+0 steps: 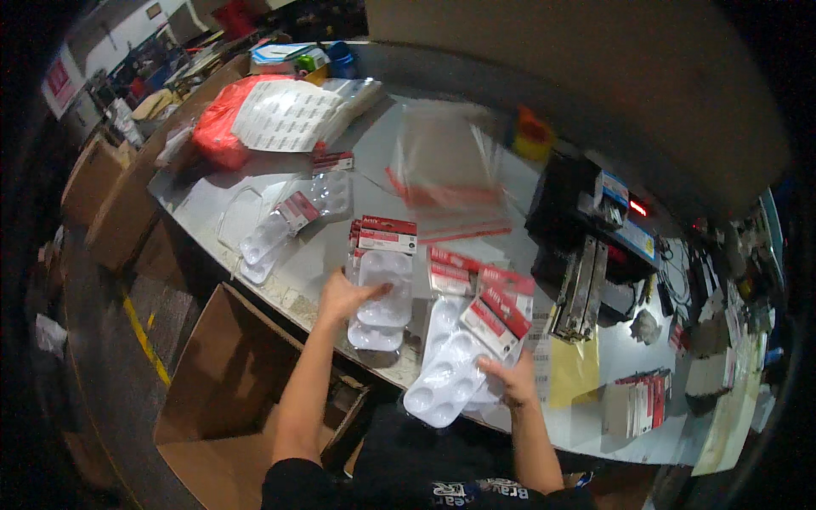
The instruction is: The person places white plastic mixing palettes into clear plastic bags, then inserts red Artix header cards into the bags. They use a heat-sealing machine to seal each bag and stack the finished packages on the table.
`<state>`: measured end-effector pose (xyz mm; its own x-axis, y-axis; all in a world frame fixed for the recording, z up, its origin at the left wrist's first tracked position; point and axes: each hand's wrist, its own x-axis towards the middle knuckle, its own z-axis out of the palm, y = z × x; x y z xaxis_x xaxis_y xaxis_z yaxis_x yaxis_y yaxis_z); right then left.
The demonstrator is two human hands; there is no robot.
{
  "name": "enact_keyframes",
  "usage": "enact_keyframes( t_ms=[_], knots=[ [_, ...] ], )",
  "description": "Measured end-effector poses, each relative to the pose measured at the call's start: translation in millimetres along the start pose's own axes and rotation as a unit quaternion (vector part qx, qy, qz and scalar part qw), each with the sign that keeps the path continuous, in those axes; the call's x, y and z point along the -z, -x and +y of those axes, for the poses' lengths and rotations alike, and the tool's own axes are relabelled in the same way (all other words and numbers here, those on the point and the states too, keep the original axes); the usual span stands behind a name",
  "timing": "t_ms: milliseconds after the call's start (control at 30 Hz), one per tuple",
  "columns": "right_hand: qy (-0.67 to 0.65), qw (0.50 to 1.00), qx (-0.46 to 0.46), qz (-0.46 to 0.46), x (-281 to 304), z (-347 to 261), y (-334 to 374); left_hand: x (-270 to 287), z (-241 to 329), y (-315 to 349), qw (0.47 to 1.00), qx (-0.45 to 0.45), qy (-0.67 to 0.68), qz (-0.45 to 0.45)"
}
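Two groups of white plastic paint palettes lie in front of me, bagged in clear film with red and white header cards. My left hand [344, 297] grips the left edge of an upright-lying pack of palettes [387, 285], its thumb across the top and its other fingers hidden. My right hand [514, 378] pinches a tilted palette pack [446, 382], thumb on top, near the table's front edge. Under and behind that pack lie more palettes and cards, overlapping one another. Farther left on the table are loose palette packs [268, 242].
Clear plastic bags [446, 161] lie at the table's back. A black machine with a metal bar [582, 289] stands at the right, near a stack of cards [636, 404]. A red bag with a label sheet [289, 115] sits back left. An opened cardboard box [212, 374] is below the front edge.
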<state>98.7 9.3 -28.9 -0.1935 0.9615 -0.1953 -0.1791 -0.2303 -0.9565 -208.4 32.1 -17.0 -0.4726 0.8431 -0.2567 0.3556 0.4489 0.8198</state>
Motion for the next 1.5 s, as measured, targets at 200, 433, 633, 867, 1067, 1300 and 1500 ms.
enact_keyframes(
  t_ms=[200,433,633,867,1067,1300,1500],
  knots=[
    [0.072,0.993,-0.054,-0.080,-26,-18,-42,-35,-31,39,0.990,-0.050,0.116,-0.062],
    [0.110,0.976,-0.080,-0.172,-57,-6,-49,-15,-12,65,0.839,0.107,0.470,-0.251],
    [0.250,0.957,-0.017,-0.145,-70,6,-50,-7,-6,64,0.891,0.038,0.356,-0.278],
    [0.233,0.967,-0.009,-0.104,-85,14,-40,-13,-9,71,0.832,0.095,0.470,-0.279],
    [0.074,0.993,0.019,-0.094,-87,15,-29,-25,-5,70,0.899,-0.036,0.386,-0.205],
    [0.030,0.971,-0.027,-0.236,-80,-14,-26,-28,-9,79,0.916,-0.147,0.328,-0.175],
    [0.185,0.896,0.176,-0.363,-59,-41,-45,-13,-19,63,0.847,-0.207,0.357,-0.335]
  ],
)
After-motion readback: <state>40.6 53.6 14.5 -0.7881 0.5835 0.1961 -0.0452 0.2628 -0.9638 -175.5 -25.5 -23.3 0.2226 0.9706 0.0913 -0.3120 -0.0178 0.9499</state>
